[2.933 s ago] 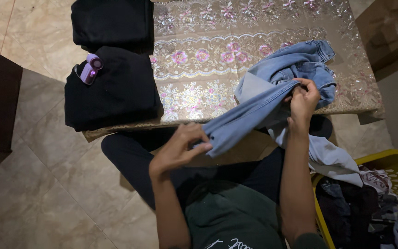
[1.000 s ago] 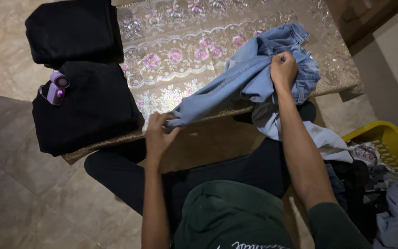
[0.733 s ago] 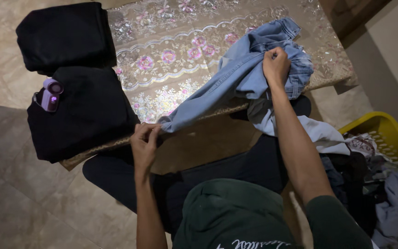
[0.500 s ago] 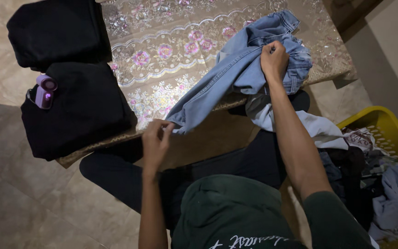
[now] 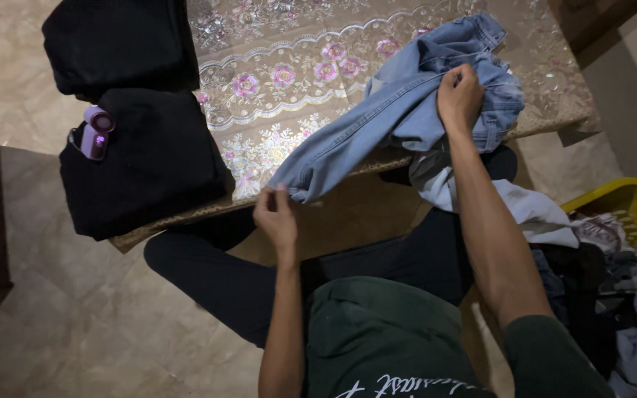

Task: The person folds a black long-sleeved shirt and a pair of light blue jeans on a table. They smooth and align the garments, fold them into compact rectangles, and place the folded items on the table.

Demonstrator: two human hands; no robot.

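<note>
A pair of light blue jeans (image 5: 377,125) lies bunched on the low table (image 5: 296,103), one leg stretched toward me over its front edge. My left hand (image 5: 277,216) pinches the hem of that leg at the table's edge. My right hand (image 5: 460,94) is closed on the bunched waist part of the jeans at the right of the table. A pale grey garment (image 5: 525,210) hangs from under the jeans down to my lap.
Two folded black garments (image 5: 149,158) (image 5: 119,40) sit at the table's left, a small purple device (image 5: 96,133) resting on the nearer one. A yellow laundry basket (image 5: 628,203) full of clothes stands at my right. Tiled floor lies to the left.
My left hand has worked along the jeans leg to its hem and pulled it out leftward, then eased back a little. My right hand keeps its grip on the waist.
</note>
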